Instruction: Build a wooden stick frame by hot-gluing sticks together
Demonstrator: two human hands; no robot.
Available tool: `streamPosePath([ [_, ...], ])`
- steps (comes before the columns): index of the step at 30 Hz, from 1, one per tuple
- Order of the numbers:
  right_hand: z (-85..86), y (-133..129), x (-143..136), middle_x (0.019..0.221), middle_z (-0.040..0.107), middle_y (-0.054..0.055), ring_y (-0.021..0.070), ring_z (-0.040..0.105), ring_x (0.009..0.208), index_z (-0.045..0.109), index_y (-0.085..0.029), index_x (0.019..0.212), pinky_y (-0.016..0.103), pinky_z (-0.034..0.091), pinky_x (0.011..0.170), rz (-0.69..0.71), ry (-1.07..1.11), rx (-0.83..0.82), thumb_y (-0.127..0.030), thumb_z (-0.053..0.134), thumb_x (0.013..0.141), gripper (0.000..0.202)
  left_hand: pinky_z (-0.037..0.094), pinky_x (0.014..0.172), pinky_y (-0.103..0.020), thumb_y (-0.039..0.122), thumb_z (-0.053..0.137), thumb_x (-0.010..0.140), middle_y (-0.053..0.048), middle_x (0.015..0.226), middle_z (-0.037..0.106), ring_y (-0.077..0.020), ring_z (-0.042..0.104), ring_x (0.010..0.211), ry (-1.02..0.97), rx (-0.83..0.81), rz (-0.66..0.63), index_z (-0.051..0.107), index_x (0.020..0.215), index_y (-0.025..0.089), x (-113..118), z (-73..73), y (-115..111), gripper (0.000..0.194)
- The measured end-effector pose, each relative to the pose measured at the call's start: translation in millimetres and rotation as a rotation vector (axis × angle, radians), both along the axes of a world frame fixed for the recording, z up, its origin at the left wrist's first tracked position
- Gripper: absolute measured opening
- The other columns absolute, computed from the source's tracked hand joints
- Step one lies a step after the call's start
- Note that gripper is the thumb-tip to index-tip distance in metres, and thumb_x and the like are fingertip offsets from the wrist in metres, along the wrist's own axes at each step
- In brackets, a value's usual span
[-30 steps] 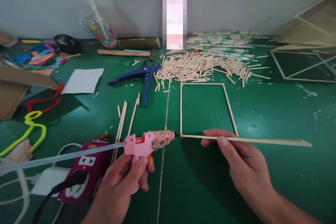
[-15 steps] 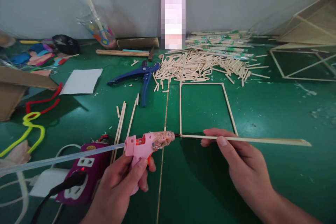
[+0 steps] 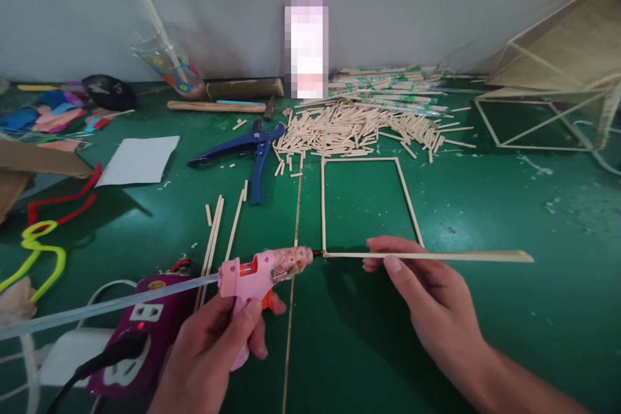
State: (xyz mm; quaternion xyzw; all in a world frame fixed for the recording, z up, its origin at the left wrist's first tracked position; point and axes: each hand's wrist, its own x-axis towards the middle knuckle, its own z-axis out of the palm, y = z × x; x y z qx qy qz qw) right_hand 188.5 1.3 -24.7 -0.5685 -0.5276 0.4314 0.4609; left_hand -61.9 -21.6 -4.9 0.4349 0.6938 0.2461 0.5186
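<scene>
My left hand (image 3: pixel 220 343) is closed around the handle of a pink hot glue gun (image 3: pixel 257 281), with a long clear glue stick (image 3: pixel 121 304) running out of its back. The gun's dark nozzle meets the near left corner of a square frame of thin wooden sticks (image 3: pixel 323 200) on the table. My right hand (image 3: pixel 431 297) pinches a longer wooden chopstick (image 3: pixel 466 257) between thumb and fingers. That chopstick lies across the frame's near side, its thin end at the nozzle and its thick end sticking out to the right.
Blue cutters (image 3: pixel 259 142) lie beyond the gun, near a pile of short stick pieces (image 3: pixel 339 129). A purple power strip (image 3: pixel 140 323) with a plugged-in black cord stands left of my left hand. A stick-and-paper structure (image 3: pixel 543 90) stands at the far right.
The view has shifted, so everything sits slightly further left and lower. Both hands keep their hold, and the nozzle stays at the frame's corner.
</scene>
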Motion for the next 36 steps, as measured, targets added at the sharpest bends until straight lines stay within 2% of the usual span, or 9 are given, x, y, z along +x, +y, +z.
streamPosePath([
  [6, -2.4, -2, -1, 0.089, 0.071, -0.001, 0.0106, 0.065, 0.076, 0.068, -0.030, 0.105, 0.020, 0.054, 0.070, -0.009, 0.053, 0.039, -0.028, 0.051, 0.094, 0.020, 0.041, 0.052, -0.024, 0.051, 0.055, 0.082, -0.001, 0.058, 0.062, -0.0150, 0.054, 0.056, -0.012, 0.032, -0.034, 0.064, 0.066, 0.019, -6, -4.5, -1, 0.037],
  [9, -2.9, -2, -1, 0.088, 0.071, -0.001, 0.0103, 0.065, 0.075, 0.068, -0.030, 0.105, 0.020, 0.054, 0.069, -0.024, 0.069, 0.020, -0.029, 0.051, 0.094, 0.020, 0.041, 0.052, -0.024, 0.050, 0.055, 0.082, -0.001, 0.057, 0.062, -0.0150, 0.054, 0.055, -0.006, 0.041, -0.023, 0.066, 0.072, 0.019, -5, -5.6, -1, 0.034],
  [15, -5.3, -5, 0, 0.088, 0.072, 0.000, 0.0125, 0.065, 0.075, 0.066, -0.031, 0.109, 0.023, 0.054, 0.067, -0.031, 0.032, -0.043, -0.035, 0.056, 0.091, 0.021, 0.041, 0.051, -0.023, 0.051, 0.053, 0.083, -0.001, 0.057, 0.063, -0.0142, 0.053, 0.054, 0.012, 0.085, 0.003, 0.065, 0.067, 0.020, -2, -4.7, -2, 0.038],
  [19, -5.0, -8, 1, 0.102, 0.071, 0.003, 0.0148, 0.065, 0.075, 0.066, -0.028, 0.107, 0.028, 0.055, 0.066, -0.067, -0.005, -0.113, -0.040, 0.058, 0.088, 0.024, 0.043, 0.054, -0.024, 0.053, 0.049, 0.085, -0.002, 0.064, 0.068, -0.0155, 0.058, 0.059, 0.029, 0.113, -0.003, 0.064, 0.063, 0.020, 1, -0.8, -2, 0.043],
  [24, -9.9, -16, 5, 0.103, 0.069, 0.003, 0.0182, 0.065, 0.095, 0.057, -0.030, 0.120, 0.033, 0.054, 0.082, -0.022, -0.023, -0.147, -0.040, 0.055, 0.089, 0.032, 0.045, 0.053, -0.025, 0.056, 0.048, 0.085, -0.002, 0.060, 0.067, -0.0157, 0.059, 0.055, -0.041, 0.155, 0.006, 0.061, 0.064, 0.020, 4, -2.6, 1, 0.044],
  [28, -17.4, -32, 12, 0.115, 0.065, 0.002, 0.0174, 0.060, 0.109, 0.057, -0.031, 0.115, 0.033, 0.047, 0.096, 0.020, -0.092, -0.085, -0.034, 0.051, 0.093, 0.024, 0.039, 0.044, -0.023, 0.057, 0.048, 0.085, 0.001, 0.055, 0.059, -0.0109, 0.051, 0.042, -0.131, 0.200, -0.020, 0.056, 0.060, 0.018, 5, -2.9, 1, 0.047],
  [30, -16.4, -43, 16, 0.115, 0.064, 0.001, 0.0164, 0.059, 0.109, 0.059, -0.032, 0.111, 0.030, 0.047, 0.095, 0.031, -0.169, 0.003, -0.030, 0.051, 0.093, 0.020, 0.040, 0.047, -0.022, 0.054, 0.048, 0.088, 0.001, 0.056, 0.057, -0.0105, 0.051, 0.046, -0.162, 0.229, -0.051, 0.056, 0.060, 0.018, 5, 1.4, -1, 0.046],
  [33, -4.4, -56, 18, 0.101, 0.066, 0.000, 0.0149, 0.063, 0.095, 0.062, -0.031, 0.104, 0.024, 0.050, 0.083, 0.047, -0.220, 0.127, -0.026, 0.052, 0.092, 0.017, 0.042, 0.051, -0.022, 0.049, 0.050, 0.088, 0.001, 0.060, 0.057, -0.0109, 0.050, 0.052, -0.209, 0.249, -0.087, 0.058, 0.065, 0.018, 8, 14.5, -4, 0.039],
  [36, 16.9, -64, 11, 0.086, 0.066, 0.000, 0.0139, 0.063, 0.077, 0.064, -0.028, 0.097, 0.022, 0.051, 0.070, 0.104, -0.151, 0.102, -0.027, 0.052, 0.091, 0.013, 0.039, 0.050, -0.021, 0.047, 0.051, 0.088, 0.002, 0.059, 0.055, -0.0096, 0.046, 0.051, -0.256, 0.246, -0.106, 0.060, 0.078, 0.018, 16, 32.1, 1, 0.032],
])
